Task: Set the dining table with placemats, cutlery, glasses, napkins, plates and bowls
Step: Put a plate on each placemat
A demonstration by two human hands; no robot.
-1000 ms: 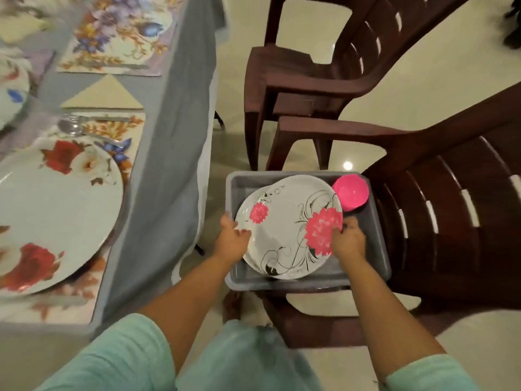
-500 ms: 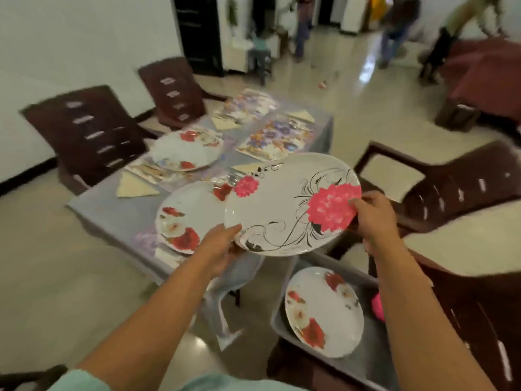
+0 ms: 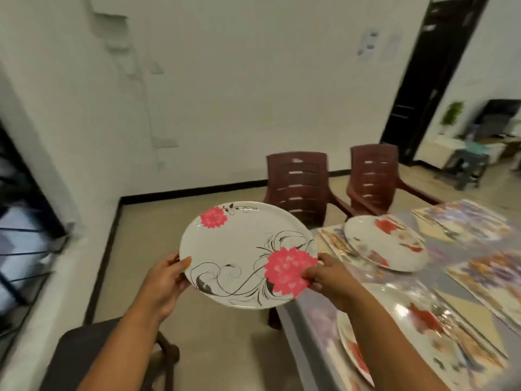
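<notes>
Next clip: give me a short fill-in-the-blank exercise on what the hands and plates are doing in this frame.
1. The plate with pink flowers is held by ____ hands.
2. The right hand grips the rim beside the larger ____ flower.
3. The left hand holds the rim on the opposite side, over the ____, not the table.

Missing words: two; pink; floor

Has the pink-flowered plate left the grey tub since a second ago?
Yes. The pink-flowered plate is out of the tub, held by both left hand and right hand over the floor, beside the table corner.
</notes>
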